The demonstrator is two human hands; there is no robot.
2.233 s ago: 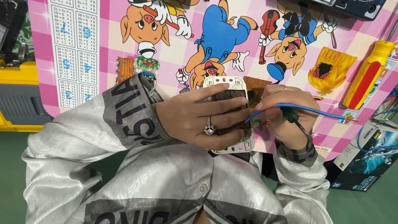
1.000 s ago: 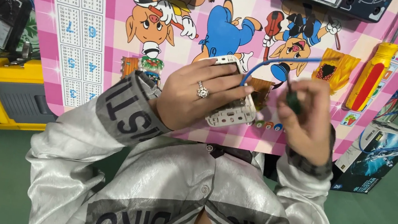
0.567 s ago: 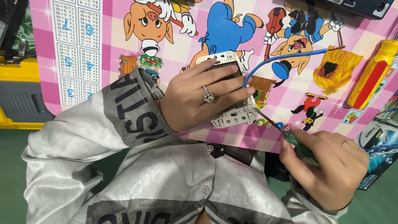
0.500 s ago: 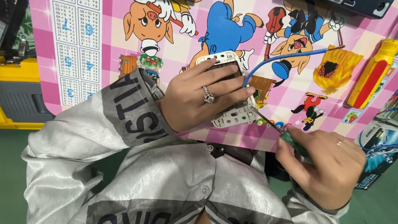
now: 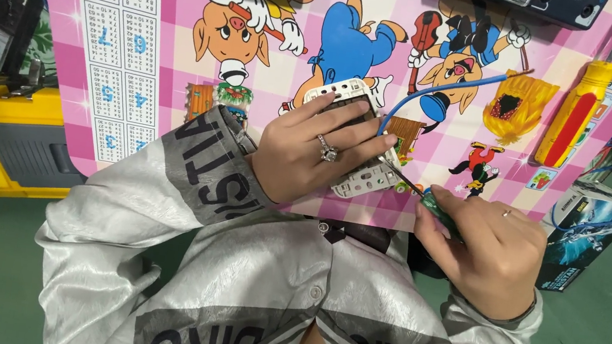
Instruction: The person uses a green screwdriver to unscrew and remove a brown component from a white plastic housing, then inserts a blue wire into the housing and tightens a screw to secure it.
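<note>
Gripping white socket (image 5: 356, 177) at mat edge, left hand (image 5: 308, 153); right hand (image 5: 488, 245) clenched on screwdriver (image 5: 427, 202).

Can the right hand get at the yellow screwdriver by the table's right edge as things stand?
Probably not straight away: the right hand is shut on a green screwdriver worked into the white socket. The path to the yellow screwdriver looks free.

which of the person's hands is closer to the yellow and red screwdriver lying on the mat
Right. The right hand sits below and slightly left of the yellow and red screwdriver, gripping a green-handled screwdriver. The left hand is farther left, on the white socket.
</note>
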